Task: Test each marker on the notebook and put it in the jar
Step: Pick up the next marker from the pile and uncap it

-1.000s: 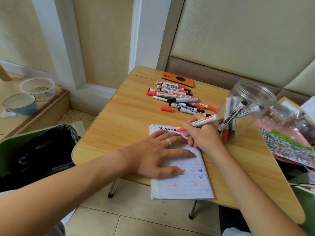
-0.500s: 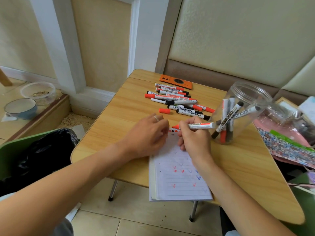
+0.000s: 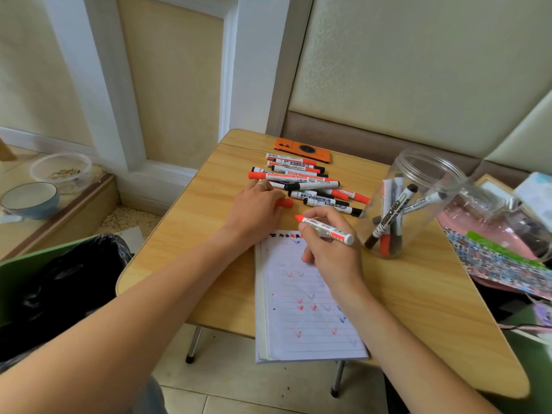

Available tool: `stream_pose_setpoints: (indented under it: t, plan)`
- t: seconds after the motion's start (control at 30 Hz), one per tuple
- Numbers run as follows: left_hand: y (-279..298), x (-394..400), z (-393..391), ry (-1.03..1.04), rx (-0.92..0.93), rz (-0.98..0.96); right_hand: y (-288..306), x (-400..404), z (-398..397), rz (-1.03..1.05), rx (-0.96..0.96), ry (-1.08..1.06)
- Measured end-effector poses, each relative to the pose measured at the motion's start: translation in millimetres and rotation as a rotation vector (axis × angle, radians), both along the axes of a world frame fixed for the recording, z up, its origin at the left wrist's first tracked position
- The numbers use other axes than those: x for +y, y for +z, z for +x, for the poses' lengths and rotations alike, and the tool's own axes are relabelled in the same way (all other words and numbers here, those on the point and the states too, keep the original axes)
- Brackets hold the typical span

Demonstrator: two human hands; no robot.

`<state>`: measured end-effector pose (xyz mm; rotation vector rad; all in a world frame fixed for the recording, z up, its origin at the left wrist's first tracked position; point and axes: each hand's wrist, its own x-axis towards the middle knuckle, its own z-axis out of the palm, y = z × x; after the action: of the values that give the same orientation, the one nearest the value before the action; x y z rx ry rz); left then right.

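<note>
Legibly, "HITEBOARD" marks a black-capped marker inside the clear plastic jar. Right hand fingers clamp the uncapped red-tipped white marker above the lined notebook; left hand fingers close on the red cap.

Beige padded wall, tiled floor, seemingly daylight.

Left hand reaching palm-down, right hand curled closed.
</note>
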<state>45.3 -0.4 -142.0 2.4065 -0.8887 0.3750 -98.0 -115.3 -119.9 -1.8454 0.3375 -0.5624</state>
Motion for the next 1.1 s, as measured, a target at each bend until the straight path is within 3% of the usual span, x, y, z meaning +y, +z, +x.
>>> stream_pose_setpoints:
  t: [0.23, 0.7, 1.1]
  plan:
    - [0, 12, -6, -0.033, 0.019, -0.093, 4, 3, -3, 0.126, -0.011, -0.031]
    - [11, 32, -32, -0.163, -0.143, -0.099, 4, 3, -5, 0.081, -0.046, 0.107]
    - [19, 47, -44, -0.531, 0.083, -0.191, 5, -1, -4, 0.260, -0.033, 0.102]
